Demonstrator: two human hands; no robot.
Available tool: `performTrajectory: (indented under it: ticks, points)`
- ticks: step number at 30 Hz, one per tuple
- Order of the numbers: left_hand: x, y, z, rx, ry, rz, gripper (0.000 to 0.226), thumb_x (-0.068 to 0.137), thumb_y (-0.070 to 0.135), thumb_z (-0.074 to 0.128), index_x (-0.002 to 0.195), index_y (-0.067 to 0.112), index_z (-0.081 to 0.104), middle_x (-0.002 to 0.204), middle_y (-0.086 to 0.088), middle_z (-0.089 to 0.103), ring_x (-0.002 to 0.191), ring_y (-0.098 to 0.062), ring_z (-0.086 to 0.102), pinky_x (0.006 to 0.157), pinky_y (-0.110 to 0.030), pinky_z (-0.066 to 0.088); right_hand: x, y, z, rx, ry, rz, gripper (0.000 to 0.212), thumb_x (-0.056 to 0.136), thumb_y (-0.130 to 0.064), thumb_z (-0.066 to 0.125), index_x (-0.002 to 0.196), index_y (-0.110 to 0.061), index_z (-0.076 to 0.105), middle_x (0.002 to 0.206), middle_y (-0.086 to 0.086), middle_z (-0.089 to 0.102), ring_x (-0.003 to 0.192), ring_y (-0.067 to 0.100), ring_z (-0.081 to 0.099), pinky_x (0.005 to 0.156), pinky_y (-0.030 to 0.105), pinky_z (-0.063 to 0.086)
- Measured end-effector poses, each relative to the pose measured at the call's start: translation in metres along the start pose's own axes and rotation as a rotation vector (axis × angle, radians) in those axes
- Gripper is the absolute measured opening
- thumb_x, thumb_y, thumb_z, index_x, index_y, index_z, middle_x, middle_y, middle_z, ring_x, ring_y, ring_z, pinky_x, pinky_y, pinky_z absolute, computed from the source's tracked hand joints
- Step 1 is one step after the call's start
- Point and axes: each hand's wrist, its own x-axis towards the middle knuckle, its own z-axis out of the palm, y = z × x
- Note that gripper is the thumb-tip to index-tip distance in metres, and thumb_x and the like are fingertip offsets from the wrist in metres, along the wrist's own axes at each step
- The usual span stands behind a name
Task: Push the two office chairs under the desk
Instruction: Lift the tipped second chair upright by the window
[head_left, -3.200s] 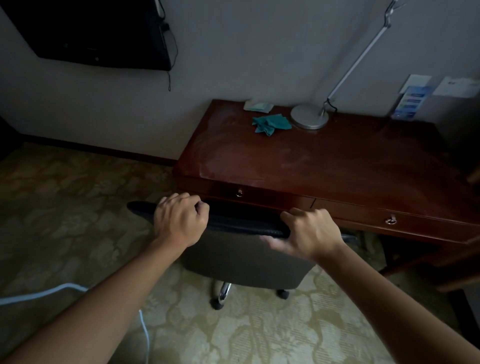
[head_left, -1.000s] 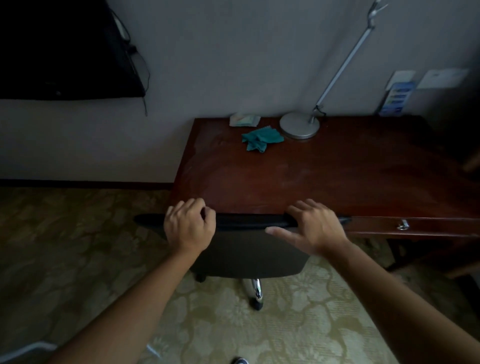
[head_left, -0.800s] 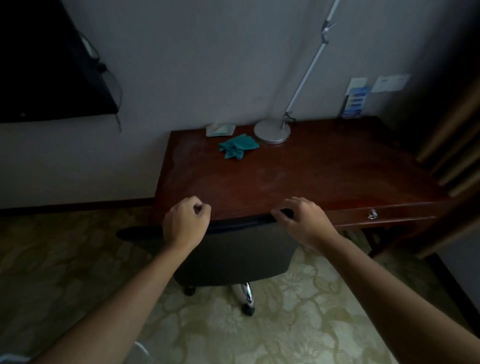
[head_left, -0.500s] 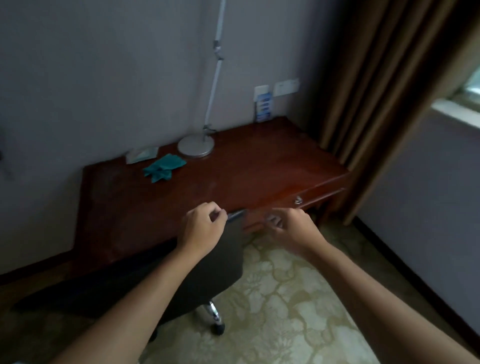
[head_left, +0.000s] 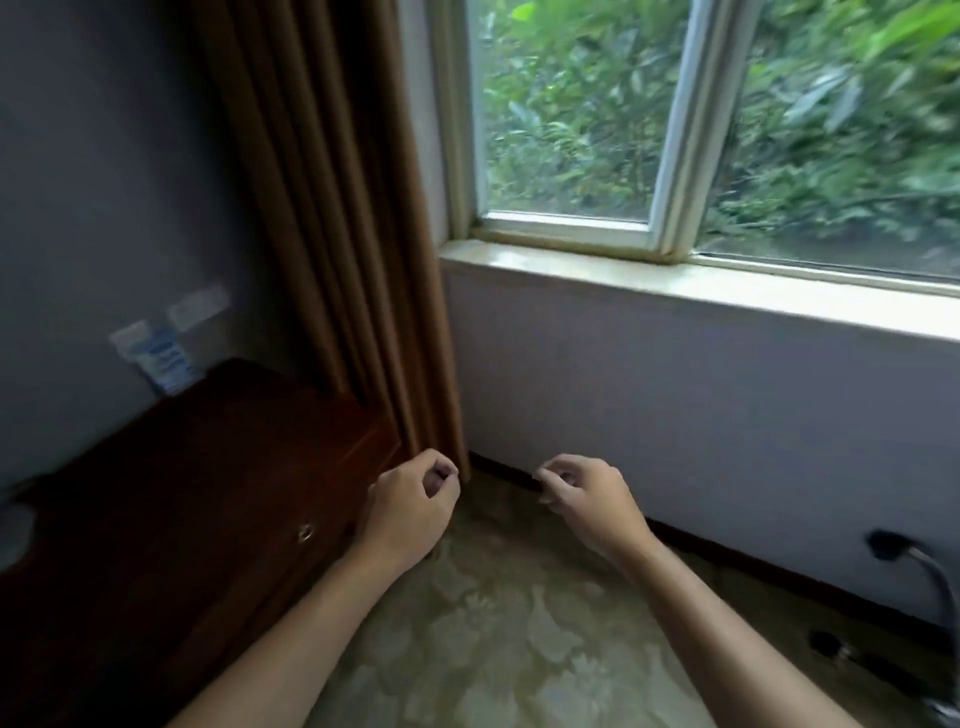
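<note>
Both hands hang in mid-air w/ nothing in them. Left hand (head_left: 413, 506) is just off the counter's (head_left: 208, 467) right front corner, fingers curled loosely inward, thumb and forefinger nearly meeting — grip mostly closed but empty. Right hand (head_left: 587, 499) is further from the counter, toward the window wall, fingers also half-curled, thumb and index tips close together, holding nothing. The two hands are near each other, not touching, palms facing inward.

The counter fills the lower left: dark red-brown wood, only its right end showing. A drawer front faces the floor side w/ a small round metal pull (head_left: 305, 532) just left of the left wrist. At the counter's back edge, against the grey wall, a small blue-and-white card (head_left: 163, 364) stands upright; two pale wall plates sit just above it.

No chair visible here, so cannot tell where either sits relative to the counter.

Right of the counter's end, brown curtain (head_left: 332, 234) hangs down to the floor, touching or nearly touching the counter's far corner. Beyond the curtain, white-framed window (head_left: 670, 130) w/ green foliage outside, blurred. Pale sill (head_left: 675, 280) runs below it.

Floor (head_left: 519, 649) beside the counter is patterned beige carpet. Far from the counter, at the right edge, a dark wall outlet w/ a grey cable (head_left: 935, 566) curving down.
</note>
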Motion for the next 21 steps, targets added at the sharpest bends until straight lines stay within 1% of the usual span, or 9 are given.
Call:
performTrajectory:
  ticks: [3,7,9,11,14,16,18,19,21]
  points:
    - [0.036,0.069,0.061,-0.009,-0.102,0.107,0.01,0.089,0.031,0.059,0.083,0.036,0.064,0.064,0.015,0.062,0.067,-0.005,0.06,0.06,-0.026,0.046,0.015,0.048,-0.072,0.065,0.137,0.116,0.015,0.086,-0.03,0.056,0.08,-0.035,0.068,0.068,-0.013,0.073,0.068,0.002,0.069,0.084,0.036,0.056]
    - [0.064,0.145,0.13,-0.039,-0.256,0.225,0.013,0.088,0.029,0.058,0.079,0.034,0.066,0.072,0.029,0.063,0.073,0.003,0.06,0.066,-0.022,0.047,0.024,0.108,-0.149,0.154,0.285,0.25,0.014,0.084,-0.033,0.056,0.082,-0.03,0.07,0.067,-0.011,0.074,0.071,0.009,0.071,0.083,0.039,0.058]
    - [0.074,0.176,0.164,-0.03,-0.34,0.285,0.013,0.088,0.029,0.058,0.08,0.034,0.067,0.071,0.024,0.065,0.073,0.002,0.061,0.068,-0.023,0.049,0.021,0.136,-0.184,0.19,0.358,0.313,0.017,0.08,-0.036,0.056,0.079,-0.029,0.071,0.067,-0.008,0.074,0.07,0.013,0.071,0.08,0.043,0.059]
    - [0.084,0.207,0.201,-0.024,-0.425,0.355,0.013,0.089,0.029,0.059,0.082,0.033,0.068,0.073,0.02,0.066,0.073,0.001,0.061,0.066,-0.023,0.049,0.015,0.167,-0.216,0.229,0.448,0.379,0.02,0.075,-0.041,0.054,0.076,-0.029,0.071,0.066,-0.006,0.073,0.073,0.019,0.071,0.08,0.045,0.059]
    - [0.095,0.249,0.256,-0.009,-0.549,0.432,0.014,0.09,0.029,0.057,0.083,0.033,0.068,0.072,0.018,0.065,0.071,0.001,0.06,0.061,-0.019,0.042,0.002,0.213,-0.256,0.264,0.552,0.486,0.017,0.074,-0.041,0.055,0.073,-0.035,0.07,0.065,-0.003,0.074,0.071,0.021,0.071,0.078,0.044,0.059]
    - [0.102,0.278,0.299,-0.002,-0.641,0.503,0.015,0.089,0.029,0.055,0.081,0.035,0.066,0.069,0.019,0.064,0.069,0.001,0.058,0.062,-0.02,0.041,-0.008,0.246,-0.28,0.301,0.616,0.581,0.016,0.074,-0.04,0.056,0.072,-0.034,0.07,0.064,-0.001,0.073,0.064,0.02,0.069,0.072,0.041,0.059]
    - [0.11,0.305,0.336,0.007,-0.723,0.565,0.017,0.089,0.028,0.055,0.077,0.037,0.063,0.07,0.019,0.064,0.07,0.0,0.058,0.066,-0.021,0.042,-0.014,0.269,-0.303,0.324,0.671,0.657,0.018,0.074,-0.038,0.055,0.071,-0.029,0.07,0.063,0.0,0.072,0.055,0.017,0.064,0.062,0.035,0.052]
    - [0.115,0.323,0.36,-0.002,-0.769,0.603,0.017,0.089,0.028,0.055,0.077,0.037,0.062,0.071,0.018,0.064,0.071,-0.001,0.059,0.068,-0.022,0.043,-0.015,0.284,-0.317,0.327,0.724,0.699,0.018,0.075,-0.036,0.055,0.071,-0.026,0.07,0.062,0.0,0.072,0.053,0.016,0.063,0.06,0.032,0.048]
    - [0.125,0.358,0.4,-0.022,-0.851,0.683,0.017,0.089,0.027,0.054,0.078,0.038,0.061,0.073,0.019,0.065,0.074,-0.003,0.06,0.07,-0.023,0.044,-0.014,0.305,-0.347,0.327,0.811,0.784,0.018,0.08,-0.031,0.056,0.073,-0.022,0.071,0.062,-0.001,0.072,0.051,0.013,0.061,0.056,0.031,0.046]
